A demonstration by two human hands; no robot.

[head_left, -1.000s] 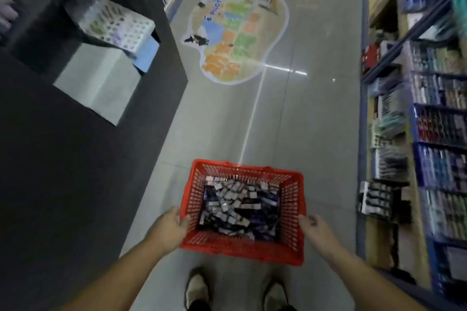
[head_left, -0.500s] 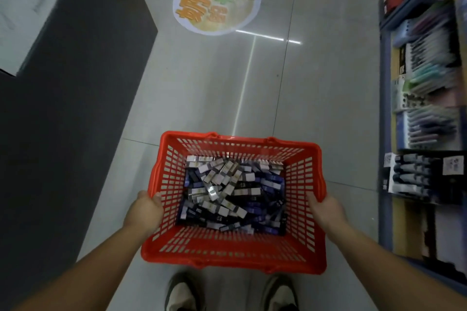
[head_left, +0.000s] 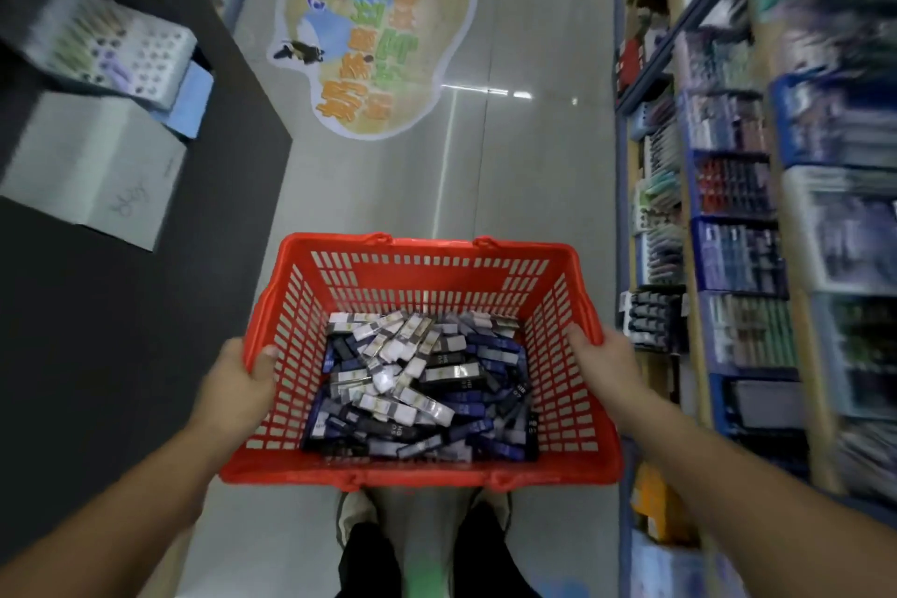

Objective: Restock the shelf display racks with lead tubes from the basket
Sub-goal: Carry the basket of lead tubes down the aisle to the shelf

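A red plastic basket (head_left: 427, 270) hangs in front of me above the floor, carried at both sides. Its bottom is covered with several lead tubes (head_left: 417, 379) in dark blue, black and white cases, lying in a loose pile. My left hand (head_left: 238, 379) grips the basket's left rim, thumb hooked over the inside. My right hand (head_left: 604, 362) grips the right rim the same way. The shelf display racks (head_left: 733, 228) run along the right, filled with rows of pens and refills, partly blurred.
A black counter (head_left: 111, 306) stands on the left with a white box (head_left: 92, 165) and a pen display (head_left: 111, 49) on it. A colourful sticker (head_left: 373, 29) lies on the grey floor ahead. My shoes (head_left: 422, 515) show below the basket.
The basket has come up closer to the camera. The view dipped down and has tilted up again, showing more of the counter and the right racks. Both hands keep their hold.
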